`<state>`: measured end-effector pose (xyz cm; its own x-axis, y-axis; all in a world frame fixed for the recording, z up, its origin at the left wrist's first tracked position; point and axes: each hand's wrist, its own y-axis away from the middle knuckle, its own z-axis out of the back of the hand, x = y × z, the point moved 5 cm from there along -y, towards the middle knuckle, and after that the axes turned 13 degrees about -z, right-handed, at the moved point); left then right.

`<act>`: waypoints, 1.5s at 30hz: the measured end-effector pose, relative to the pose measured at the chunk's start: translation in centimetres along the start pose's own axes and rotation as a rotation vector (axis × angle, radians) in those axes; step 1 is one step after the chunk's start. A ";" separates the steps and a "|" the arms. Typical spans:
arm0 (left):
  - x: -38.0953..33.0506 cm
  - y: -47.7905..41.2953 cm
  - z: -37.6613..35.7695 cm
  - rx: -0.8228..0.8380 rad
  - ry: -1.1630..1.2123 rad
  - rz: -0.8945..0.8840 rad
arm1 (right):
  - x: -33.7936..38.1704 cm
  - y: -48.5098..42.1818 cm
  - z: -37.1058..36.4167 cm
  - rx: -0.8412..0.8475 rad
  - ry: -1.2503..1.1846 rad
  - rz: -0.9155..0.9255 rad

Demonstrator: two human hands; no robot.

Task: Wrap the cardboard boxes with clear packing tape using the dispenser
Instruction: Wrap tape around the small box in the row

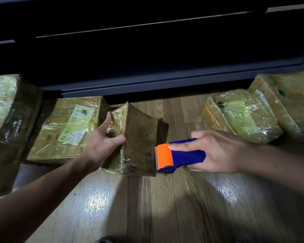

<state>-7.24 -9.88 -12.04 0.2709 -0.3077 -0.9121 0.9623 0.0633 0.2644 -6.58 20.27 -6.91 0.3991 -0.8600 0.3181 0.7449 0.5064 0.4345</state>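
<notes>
Item: small cardboard box (139, 137), mid-floor (165, 207), on edge, long axis running away; left hand (102, 144) grips its left side; right hand (216, 151) holds tape dispenser (175, 156), blade touching its right edge.

Glossy wood-plank floor (165, 207) beneath dark low furniture (147, 50).

1. A single wide-angle camera rides on the person's head, facing forward and down at the wooden floor (165, 207).
2. It sits close. Both forearms enter from the side edges, and the left hand (98, 144) and right hand (216, 151) meet mid-frame.
3. The small box (140, 137) gripped by the left hand and the tape dispenser (182, 156) held in the right fill the centre; other wrapped boxes (240, 114) reach both side edges.
4. The upper part faces dark furniture (147, 58), its straight edges bowed — the wide lens.
</notes>
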 end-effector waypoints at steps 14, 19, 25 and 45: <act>-5.8 3.2 0.3 -0.067 0.327 -0.088 | -4.9 0.7 -0.3 -0.142 -0.114 -0.020; -6.1 2.2 0.1 0.004 0.506 -0.159 | -3.3 -0.2 -0.7 -0.155 -0.174 0.020; -5.4 1.1 -0.2 0.202 0.983 -0.026 | -2.8 -0.9 -0.7 -0.174 -0.199 0.027; 6.3 1.0 -4.0 -0.231 0.335 0.340 | -0.6 -1.2 2.6 -0.133 0.094 -0.001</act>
<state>-4.49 -7.97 -18.81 0.5247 0.0844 -0.8471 0.7890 0.3255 0.5211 -9.09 20.37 -5.44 0.4418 -0.8659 0.2348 0.8072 0.4978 0.3173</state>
